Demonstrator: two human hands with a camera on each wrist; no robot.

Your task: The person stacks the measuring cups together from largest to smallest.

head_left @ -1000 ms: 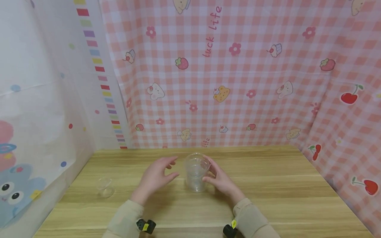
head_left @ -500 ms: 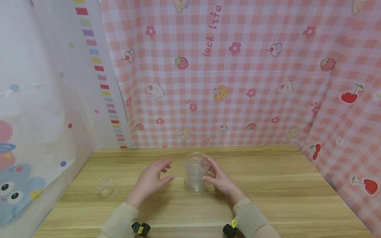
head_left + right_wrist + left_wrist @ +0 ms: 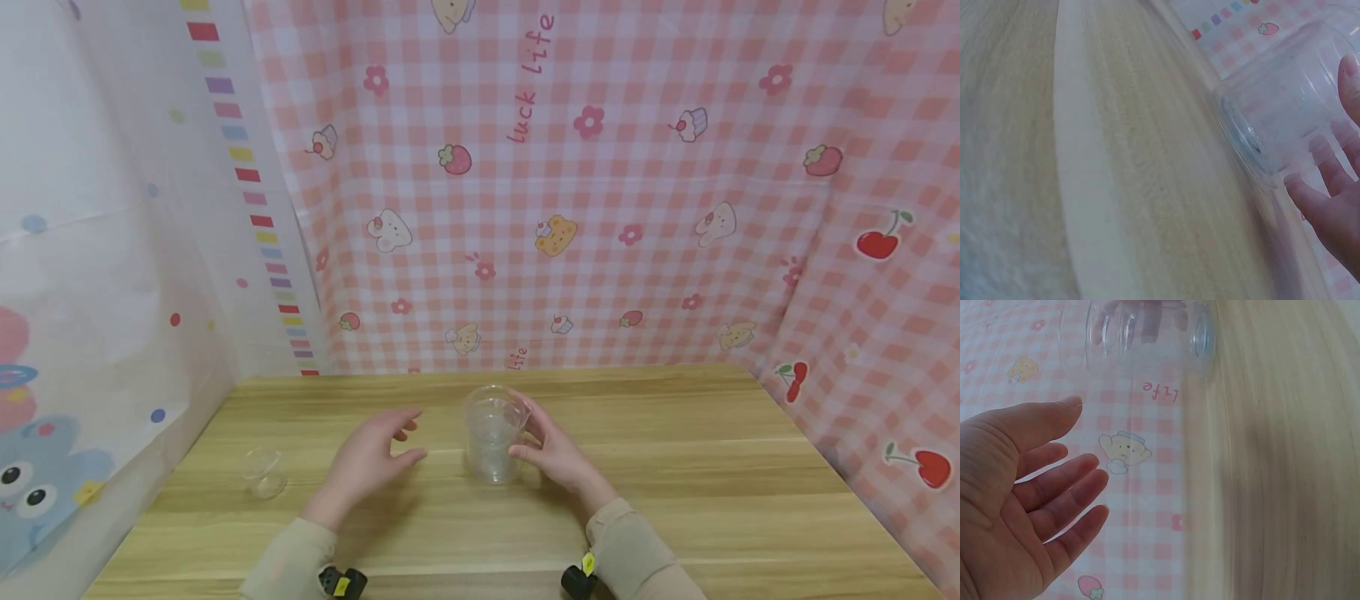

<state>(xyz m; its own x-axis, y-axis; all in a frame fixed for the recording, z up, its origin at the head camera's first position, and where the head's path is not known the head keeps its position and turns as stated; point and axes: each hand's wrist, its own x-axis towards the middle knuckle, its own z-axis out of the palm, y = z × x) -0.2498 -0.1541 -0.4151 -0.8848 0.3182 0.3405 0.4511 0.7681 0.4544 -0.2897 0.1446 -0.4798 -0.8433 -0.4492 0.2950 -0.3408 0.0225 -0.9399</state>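
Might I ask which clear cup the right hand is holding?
The larger cup, right of the left hand; the smaller cup sits untouched on that hand's other side.

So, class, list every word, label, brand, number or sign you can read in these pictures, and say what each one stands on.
"luck life": high on the pink checked cloth, running sideways.
"life": on the same cloth, just above the table.
Left wrist's yellow label, right wrist's yellow label: too small to read.
Large clear cup, small clear cup: no lettering can be made out.
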